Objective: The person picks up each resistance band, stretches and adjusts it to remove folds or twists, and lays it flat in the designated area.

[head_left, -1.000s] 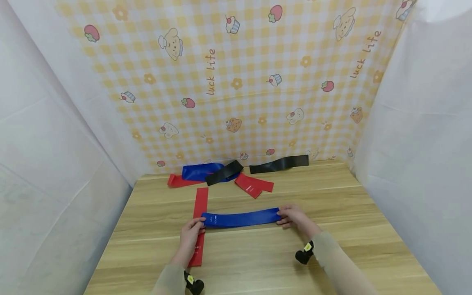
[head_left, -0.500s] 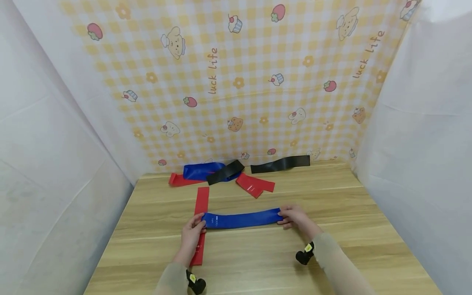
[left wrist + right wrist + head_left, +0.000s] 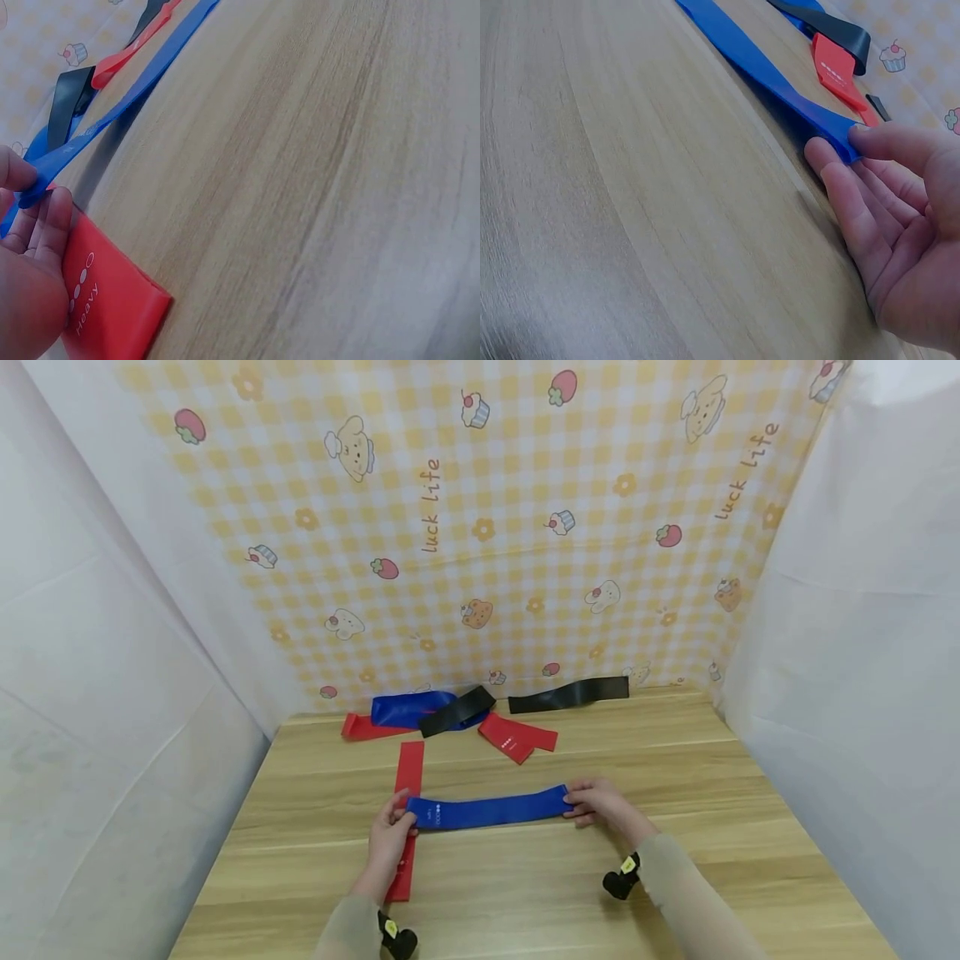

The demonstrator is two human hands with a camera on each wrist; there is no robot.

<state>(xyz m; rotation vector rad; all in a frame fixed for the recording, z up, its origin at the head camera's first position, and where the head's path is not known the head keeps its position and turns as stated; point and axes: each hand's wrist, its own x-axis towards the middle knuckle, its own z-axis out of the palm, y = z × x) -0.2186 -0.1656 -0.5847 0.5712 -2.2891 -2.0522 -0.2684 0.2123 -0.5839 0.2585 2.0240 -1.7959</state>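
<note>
Above the near part of the wooden table [image 3: 525,893], a blue band [image 3: 487,812] stretches sideways between two hands set well apart, sagging slightly along its length. The left hand [image 3: 388,842] pinches its left end, thumb above and fingers beneath; the right hand [image 3: 600,804] pinches the other end the same way. Below the left end lies a long red band [image 3: 408,768], running away from the person and partly hidden by the left hand and the blue band; "Heavy" is printed on it in white. Whether the left fingers touch that red band cannot be told. Farther back, a second blue band [image 3: 408,708] overlaps another red band [image 3: 363,727], and a black band [image 3: 456,712] lies slantwise across the blue. Just right of these sits a folded red band [image 3: 510,739], with a separate black band [image 3: 573,694] near the yellow checked cloth [image 3: 517,560].
</note>
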